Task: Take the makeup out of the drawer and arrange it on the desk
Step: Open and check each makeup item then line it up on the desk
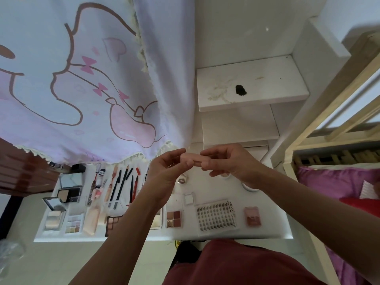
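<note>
The person holds a small pink tube (192, 160) level above the white desk (267, 221). The left hand (166, 168) pinches its 9 o'clock end between thumb and curled fingers. The right hand (231, 163) grips the 3 o'clock end, fingers wrapped over it. At 7 o'clock from the tube, pencils (123, 186) lie in a row. A four-pan palette (173, 219) sits at 6 o'clock.
</note>
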### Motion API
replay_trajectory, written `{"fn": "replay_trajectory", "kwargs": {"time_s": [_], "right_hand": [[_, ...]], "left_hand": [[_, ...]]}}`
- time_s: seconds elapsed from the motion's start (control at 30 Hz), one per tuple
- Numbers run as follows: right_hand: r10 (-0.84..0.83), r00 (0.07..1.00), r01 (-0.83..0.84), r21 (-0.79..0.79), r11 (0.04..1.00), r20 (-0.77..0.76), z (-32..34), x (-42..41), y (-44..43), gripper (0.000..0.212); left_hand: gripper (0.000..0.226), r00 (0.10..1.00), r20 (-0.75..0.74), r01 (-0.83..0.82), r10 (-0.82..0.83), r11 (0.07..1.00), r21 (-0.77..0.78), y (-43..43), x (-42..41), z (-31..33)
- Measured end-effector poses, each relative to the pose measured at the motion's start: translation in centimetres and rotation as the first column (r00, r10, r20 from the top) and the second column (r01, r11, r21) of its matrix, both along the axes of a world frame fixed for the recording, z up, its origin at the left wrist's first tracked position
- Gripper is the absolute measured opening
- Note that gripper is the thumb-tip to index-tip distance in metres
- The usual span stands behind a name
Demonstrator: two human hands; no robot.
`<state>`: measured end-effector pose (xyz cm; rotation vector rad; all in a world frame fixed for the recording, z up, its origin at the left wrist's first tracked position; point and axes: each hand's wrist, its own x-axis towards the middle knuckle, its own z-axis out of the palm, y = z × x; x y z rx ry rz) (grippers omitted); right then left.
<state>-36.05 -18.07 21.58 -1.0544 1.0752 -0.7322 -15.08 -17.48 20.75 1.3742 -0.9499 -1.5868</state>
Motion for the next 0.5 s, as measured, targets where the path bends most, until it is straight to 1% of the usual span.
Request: {"fn": "replay_trajectory", "kwargs": {"time_s": [0.07,0.17,0.27,0.4,0.5], "right_hand": [[0.007,1.0,-0.007,-0.005,1.0,-0.007,-0.1,0.0,0.1,0.037],[0.017,1.0,-0.018,-0.017,1.0,-0.019,-0.2,0.1,0.3,0.038],[0.019,0.999,-0.021,-0.033,0.999,-0.035,-0.4,0.0,0.4,0.037],[0.014,1.0,-0.014,-0.031,0.999,-0.009,-0.2,-0.1,0.4,0.035],[0.03,0.999,-0.031,-0.043,0.999,-0.03,-0.1,-0.2,0.4,0.031]], "left_hand": [[0.051,1.0,0.016,0.004,-0.004,1.0,-0.001,0.2,0.0,0.0],[0.047,1.0,0.025,-0.002,0.001,1.0,0.006,0.5,0.1,-0.1],[0.047,1.0,0.013,0.0,0.0,1.0,0.001,0.8,0.1,0.0],[0.051,1.0,0.004,0.018,-0.018,0.999,-0.033,1.1,0.0,0.3],[0.051,1.0,0.004,0.029,-0.029,0.999,-0.041,1.2,0.1,0.2]]}}
